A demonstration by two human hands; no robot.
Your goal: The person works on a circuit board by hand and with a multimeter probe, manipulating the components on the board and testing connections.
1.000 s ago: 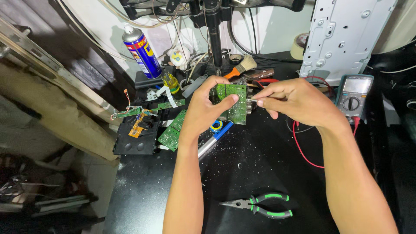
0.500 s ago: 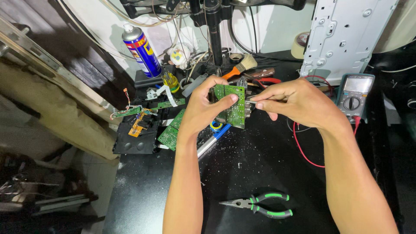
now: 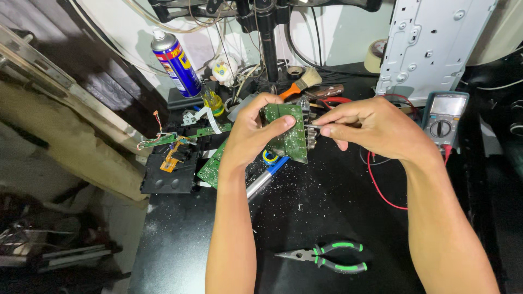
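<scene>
Nearest the camera, on the black worktop (image 3: 327, 218), lie green-handled pliers (image 3: 326, 257), well short of the circuit board (image 3: 289, 132) that both hands work on. That green board is held upright above the worktop, roughly centre. The left hand (image 3: 251, 136) grips it, thumb across the face and fingers curled behind its left edge. The right hand (image 3: 376, 126), just right of the board, pinches a thin metal tool (image 3: 313, 126) between closed fingertips, its tip touching the board's right edge. To do this well, I judge the board should stay braced and the tool pressure light, so the tip does not skid across the parts. Left of the board lie more green boards (image 3: 210, 169); to its right, a multimeter (image 3: 444, 114). Beyond the board stand a brush (image 3: 299, 83) and a blue spray can (image 3: 175, 62).
</scene>
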